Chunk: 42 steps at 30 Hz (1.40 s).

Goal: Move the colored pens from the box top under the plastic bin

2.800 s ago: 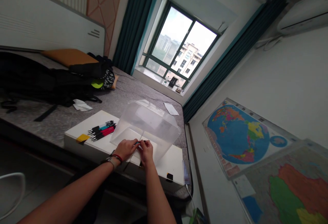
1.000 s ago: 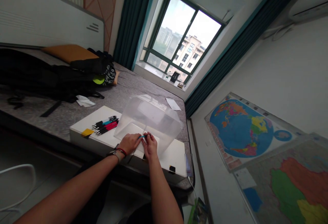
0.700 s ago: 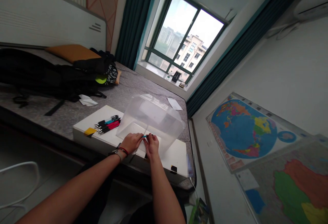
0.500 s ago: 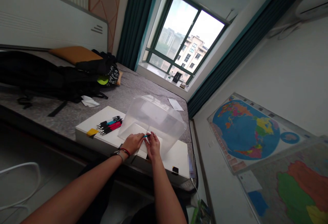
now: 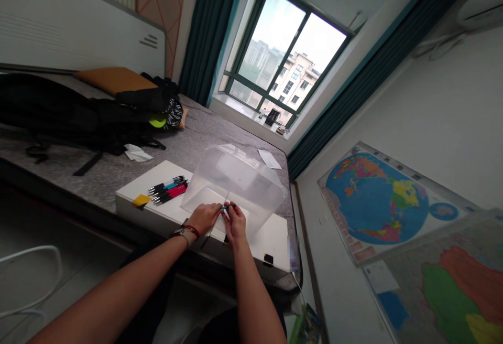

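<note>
Single head-worn cam, wide lens, looking forward and down past the person's own forearms, frame rolled. Close on the left grip [image 5: 204,218] and right grip [image 5: 236,222], both low centre. The white board [image 5: 263,244] lies under them, the bed [image 5: 90,176] beyond-left, the window [image 5: 286,55] far ahead, the wall map [image 5: 373,197] right.

We see a white board [image 5: 129,193] on the mattress [image 5: 220,144], a clear plastic box [image 5: 236,176] standing on it, and pens [image 5: 167,190] lying just left of the box. A backpack [image 5: 66,118] lies upper left, a window [image 5: 285,55] is behind, and a world map [image 5: 373,202] hangs at right.
</note>
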Motion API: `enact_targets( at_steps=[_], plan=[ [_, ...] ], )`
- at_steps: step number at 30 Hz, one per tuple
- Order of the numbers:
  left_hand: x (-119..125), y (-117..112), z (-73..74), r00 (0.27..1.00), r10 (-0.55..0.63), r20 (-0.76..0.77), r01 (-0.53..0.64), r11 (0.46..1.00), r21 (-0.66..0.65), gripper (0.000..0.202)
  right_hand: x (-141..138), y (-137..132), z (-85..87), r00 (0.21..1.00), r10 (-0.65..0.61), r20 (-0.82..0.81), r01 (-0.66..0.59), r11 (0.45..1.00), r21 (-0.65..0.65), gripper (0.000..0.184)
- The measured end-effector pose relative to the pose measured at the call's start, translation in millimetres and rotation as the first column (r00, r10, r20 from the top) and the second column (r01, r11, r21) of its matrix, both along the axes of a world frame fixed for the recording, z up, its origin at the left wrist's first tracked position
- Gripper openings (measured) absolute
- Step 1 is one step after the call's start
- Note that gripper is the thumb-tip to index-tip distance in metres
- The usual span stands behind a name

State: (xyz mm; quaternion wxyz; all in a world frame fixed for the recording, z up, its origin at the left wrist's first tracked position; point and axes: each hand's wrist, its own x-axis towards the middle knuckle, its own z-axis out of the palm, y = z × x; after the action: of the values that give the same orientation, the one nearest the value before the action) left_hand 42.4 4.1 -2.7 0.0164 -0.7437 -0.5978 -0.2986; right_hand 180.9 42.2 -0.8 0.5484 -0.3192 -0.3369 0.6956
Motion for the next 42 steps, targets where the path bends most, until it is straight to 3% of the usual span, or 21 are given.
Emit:
enact_targets(
  at_steps=[6, 14, 23, 42],
  plan=[
    [0.1, -0.2, -0.9, 1.000, -0.016, -0.014, 0.016, 1.000, 0.009, 0.034, -4.6, 3.2, -4.4, 0.996, -0.089, 0.013, 0.089, 0.996, -0.015, 0.026],
    [-0.6, -1.3, 2.5, 1.000, -0.023, 0.014, 0.023, 1.000, -0.007, 0.033, -1.6, -3.1, 4.2, 1.000, -0.013, 0.015, 0.013, 1.000, -0.004, 0.035],
    [-1.3, -1.6, 3.6, 0.999, -0.033, 0.002, 0.033, 0.999, -0.030, 0.033, -6.3, 0.3, 0.6, 0.995, -0.091, 0.034, 0.092, 0.995, -0.028, 0.026],
    [-1.1, -0.5, 0.5, 0.998, 0.016, -0.058, -0.020, 0.997, -0.070, 0.036, -2.2, -3.0, 3.5, 0.999, 0.002, 0.054, -0.003, 1.000, 0.016, 0.033]
  ],
)
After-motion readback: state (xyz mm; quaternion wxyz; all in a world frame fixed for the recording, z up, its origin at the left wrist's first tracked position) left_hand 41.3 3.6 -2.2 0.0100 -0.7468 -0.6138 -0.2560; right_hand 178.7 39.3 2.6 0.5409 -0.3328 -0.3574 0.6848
